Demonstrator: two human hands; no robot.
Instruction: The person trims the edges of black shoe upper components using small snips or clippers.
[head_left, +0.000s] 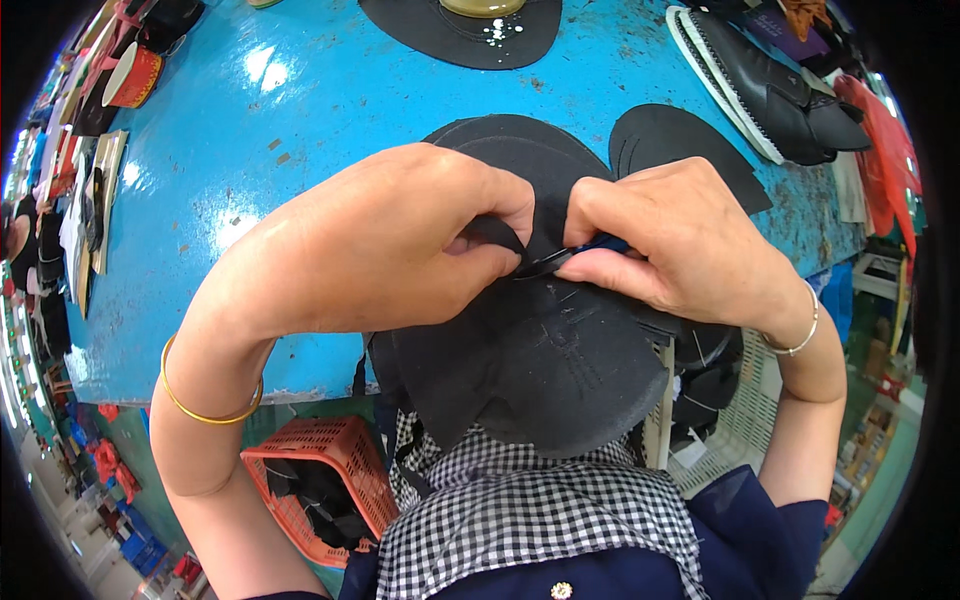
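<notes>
Left hand (420, 235) pinches black material (497, 233); orange basket (365, 478) holds black pieces (320, 505).

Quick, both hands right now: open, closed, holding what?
Left hand: closed, thumb and fingers pinching a black piece.
Right hand: closed on a blue item, mostly hidden; its kind cannot be told.

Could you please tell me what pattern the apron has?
The apron has a black-and-white check, seen in the head view, the only one here.

Workpiece (590, 375) black. Table (310, 120) bright blue. Apron (540, 510) black-and-white checked. Basket (362, 470) orange-red. Bangle (213, 421) gold. Sleeve (765, 530) navy.
</notes>
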